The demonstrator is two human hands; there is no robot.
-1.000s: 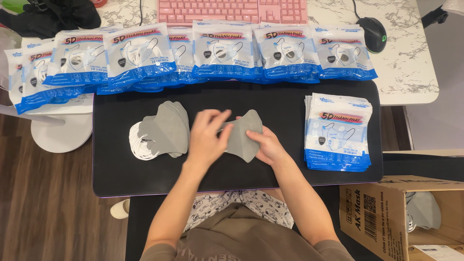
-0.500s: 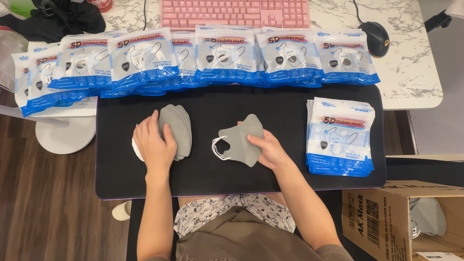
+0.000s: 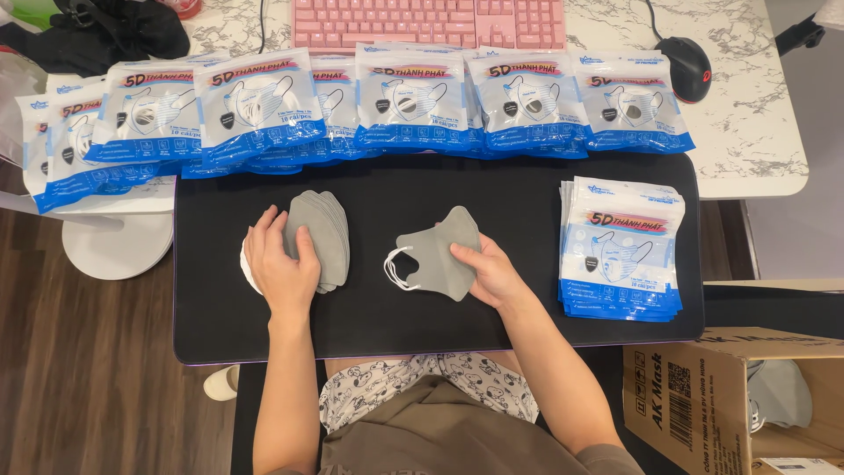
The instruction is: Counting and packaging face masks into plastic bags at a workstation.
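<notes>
On the black mat [image 3: 527,290] lies a small pile of folded grey face masks [image 3: 327,230] at the left. My left hand [image 3: 280,259] rests flat on that pile, fingers spread over its left side and white ear loops. A second set of grey masks [image 3: 435,255] with white loops lies at the mat's middle. My right hand [image 3: 488,273] holds it by its right edge, thumb on top.
A row of blue-and-white mask packets [image 3: 404,101] lines the mat's far edge. A stack of the same packets [image 3: 622,251] sits at the right. A pink keyboard [image 3: 431,22] and black mouse [image 3: 690,57] lie beyond. An open cardboard box [image 3: 747,396] stands lower right.
My left hand left the middle masks and moved left onto the grey pile. My right hand stayed on the middle masks.
</notes>
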